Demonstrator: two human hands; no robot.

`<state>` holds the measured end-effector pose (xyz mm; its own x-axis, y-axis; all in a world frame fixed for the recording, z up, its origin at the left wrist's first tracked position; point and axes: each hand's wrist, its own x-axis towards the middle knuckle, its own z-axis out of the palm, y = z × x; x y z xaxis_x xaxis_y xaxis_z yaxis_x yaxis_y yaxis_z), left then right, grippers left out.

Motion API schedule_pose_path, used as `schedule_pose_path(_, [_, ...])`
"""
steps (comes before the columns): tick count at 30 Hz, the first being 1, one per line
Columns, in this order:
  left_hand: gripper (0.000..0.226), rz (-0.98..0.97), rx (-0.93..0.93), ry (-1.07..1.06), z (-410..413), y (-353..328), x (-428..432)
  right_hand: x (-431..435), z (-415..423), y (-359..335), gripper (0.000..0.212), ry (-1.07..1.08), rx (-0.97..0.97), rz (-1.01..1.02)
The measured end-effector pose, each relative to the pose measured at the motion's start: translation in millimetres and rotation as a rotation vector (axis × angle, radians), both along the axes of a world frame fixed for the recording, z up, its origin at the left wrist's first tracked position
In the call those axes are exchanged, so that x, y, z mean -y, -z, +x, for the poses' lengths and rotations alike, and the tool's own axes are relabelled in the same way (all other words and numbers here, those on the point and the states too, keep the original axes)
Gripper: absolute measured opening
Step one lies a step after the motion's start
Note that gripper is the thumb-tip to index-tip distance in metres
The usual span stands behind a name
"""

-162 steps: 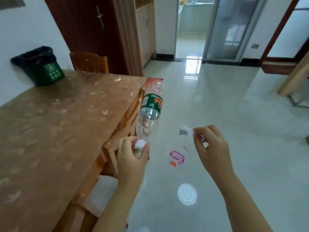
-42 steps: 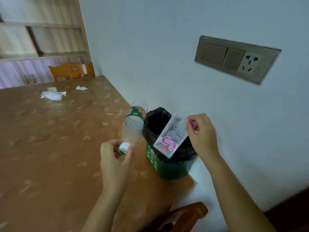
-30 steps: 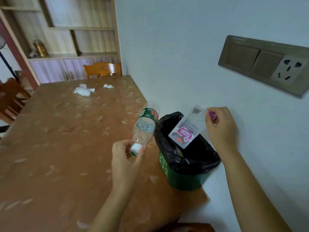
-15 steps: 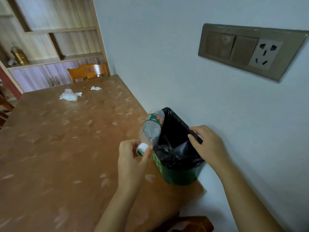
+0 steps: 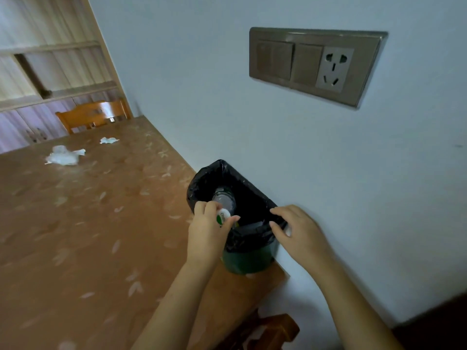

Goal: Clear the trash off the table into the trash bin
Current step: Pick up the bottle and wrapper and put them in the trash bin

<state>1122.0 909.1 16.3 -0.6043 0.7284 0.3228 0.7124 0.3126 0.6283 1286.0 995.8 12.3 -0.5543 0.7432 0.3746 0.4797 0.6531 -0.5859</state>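
Note:
A small green trash bin [image 5: 246, 261] with a black liner stands on the brown table [image 5: 75, 236] against the white wall. My left hand [image 5: 208, 232] pinches the capped end of a clear plastic bottle [image 5: 225, 199], whose body points down inside the bin. My right hand [image 5: 298, 231] hovers at the bin's right rim with fingers loosely curled, holding nothing. Crumpled white tissues [image 5: 64, 156] and a smaller scrap [image 5: 108, 140] lie at the table's far end. The plastic wrapper is out of sight inside the bin.
A switch and socket panel [image 5: 316, 64] is on the wall above the bin. One wooden chair [image 5: 93, 116] stands at the table's far end, another chair [image 5: 273, 332] at the near corner. Shelves and cabinets fill the back left.
My left hand has moved the bottle from beside the bin to inside it, bottom first. My right hand has drawn back slightly from the liner's rim.

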Motion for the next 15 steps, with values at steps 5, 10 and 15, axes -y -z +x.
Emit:
schedule_pose_path(5, [0.053,-0.013,-0.08,0.067,5,12,-1,5,-4,-1,0.023,-0.043,0.03,0.052])
schedule_pose_path(10, [0.035,0.035,-0.205,-0.025,6,11,28,11,-20,-6,0.026,-0.149,0.022,0.059])
schedule_pose_path(15, [0.026,-0.029,-0.269,-0.198,-1,24,79,29,-55,-11,0.024,-0.334,0.028,0.078])
